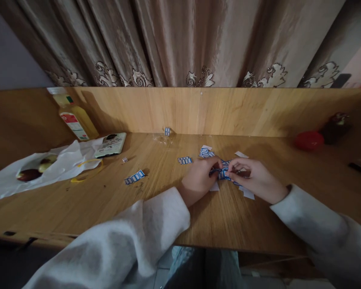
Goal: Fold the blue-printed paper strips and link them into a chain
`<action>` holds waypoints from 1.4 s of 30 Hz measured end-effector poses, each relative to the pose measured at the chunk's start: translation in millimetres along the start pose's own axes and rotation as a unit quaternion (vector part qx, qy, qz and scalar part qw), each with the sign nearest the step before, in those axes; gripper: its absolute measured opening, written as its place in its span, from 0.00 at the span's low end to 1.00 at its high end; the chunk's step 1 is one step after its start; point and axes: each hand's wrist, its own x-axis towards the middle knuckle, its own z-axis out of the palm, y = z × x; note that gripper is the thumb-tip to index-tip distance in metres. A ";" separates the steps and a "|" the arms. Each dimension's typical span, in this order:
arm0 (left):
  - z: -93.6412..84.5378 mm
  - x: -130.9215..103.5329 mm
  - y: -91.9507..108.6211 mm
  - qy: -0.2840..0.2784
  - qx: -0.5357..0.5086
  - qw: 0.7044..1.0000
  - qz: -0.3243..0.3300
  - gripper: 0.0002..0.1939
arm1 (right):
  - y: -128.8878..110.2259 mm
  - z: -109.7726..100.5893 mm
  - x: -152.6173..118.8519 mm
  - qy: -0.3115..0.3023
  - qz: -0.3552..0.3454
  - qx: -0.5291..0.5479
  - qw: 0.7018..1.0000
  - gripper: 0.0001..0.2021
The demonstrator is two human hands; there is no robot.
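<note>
Both my hands meet over a pile of small blue-and-white printed paper pieces (222,173) on the wooden table. My left hand (199,176) has its fingers bent together at the pile's left side. Opposite it, my right hand (253,176) pinches at the pile's right side, thumb and fingertips on the pieces. Exactly what each hand grips is too small to make out. More blue-edged pieces (205,152) lie just behind my left hand. A short strip (185,160) rests left of them, and another strip (134,177) lies farther left. White paper scraps (247,192) stick out beside my right hand.
At the left stand a yellow bottle (78,120), a patterned box (110,145) and a white plastic bag (75,154) with fruit on it, near a yellow band (87,170). A small box (167,131) sits by the back board. A red round object (309,140) is at the right.
</note>
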 end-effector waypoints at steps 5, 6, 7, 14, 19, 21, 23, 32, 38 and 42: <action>-0.2 0.2 2.8 -0.026 0.023 0.999 0.027 0.12 | 2.4 0.5 0.3 0.046 -0.049 -0.079 0.995 0.07; -0.2 0.3 2.9 -0.026 0.024 0.999 0.028 0.12 | 1.6 0.0 0.3 0.062 -0.058 -0.106 0.991 0.11; -0.1 0.4 2.9 -0.026 0.023 0.999 0.029 0.12 | 0.5 -0.7 0.3 0.073 -0.069 -0.138 0.985 0.13; 1.1 -1.6 8.0 -0.012 0.002 0.999 0.029 0.09 | -3.5 -2.7 -0.1 0.020 -0.036 -0.187 0.982 0.09; -0.1 -1.3 7.1 -0.032 0.009 0.999 0.034 0.05 | -1.1 -1.0 -1.2 0.021 -0.015 -0.160 0.987 0.09; -0.4 -0.5 4.4 -0.039 0.021 0.998 0.041 0.08 | 0.2 -0.1 -1.2 0.020 -0.024 -0.145 0.989 0.08; -0.8 0.2 2.6 -0.043 0.034 0.998 0.042 0.10 | 1.4 0.4 -1.2 0.019 -0.029 -0.135 0.990 0.07; -0.1 -2.0 3.6 -0.040 0.039 0.997 0.048 0.07 | 1.6 1.3 -1.4 0.010 -0.036 -0.144 0.989 0.07; -9.0 0.6 4.5 0.001 0.028 0.998 0.057 0.13 | -1.0 -6.5 -1.9 0.043 -0.041 -0.103 0.993 0.08; -27.1 7.2 4.9 0.147 -0.020 0.989 0.016 0.10 | 4.5 -27.6 -2.5 0.120 -0.028 -0.076 0.989 0.11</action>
